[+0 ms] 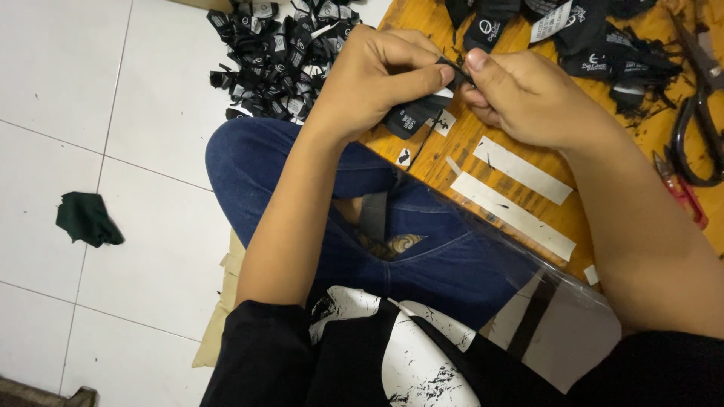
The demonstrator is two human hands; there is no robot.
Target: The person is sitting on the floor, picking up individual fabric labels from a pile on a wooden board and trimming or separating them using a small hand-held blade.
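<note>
Fingers of both your hands pinch one small black cloth label (413,114) between them. Your left hand (377,75) is curled tight, with the thumb pressed down on the top end of the label. Your right hand (528,94) meets it from the other side, and its thumb tip pushes on the same end. Both hands are closed on the label, and the two thumbs almost touch.

You hold the label just above the near edge of a low wooden board (475,136). The label hangs down a little from your fingers, and it has small white marks on it.

Two long white strips (520,192) lie flat on the board, just below your right hand. They lie side by side. More black labels (596,41) sit in a messy bunch at the far side of the board, past your right hand. Big black scissors (701,120) rest on the board far to the right, with a small red tool (682,192) just beside them.

On the white tile floor (113,151) there is a big pile of black labels (275,53), close to your left hand. A dark green scrap of cloth (87,218) lies alone on the floor, well apart from the pile. Your legs in blue jeans (422,249) are folded under your arms.
</note>
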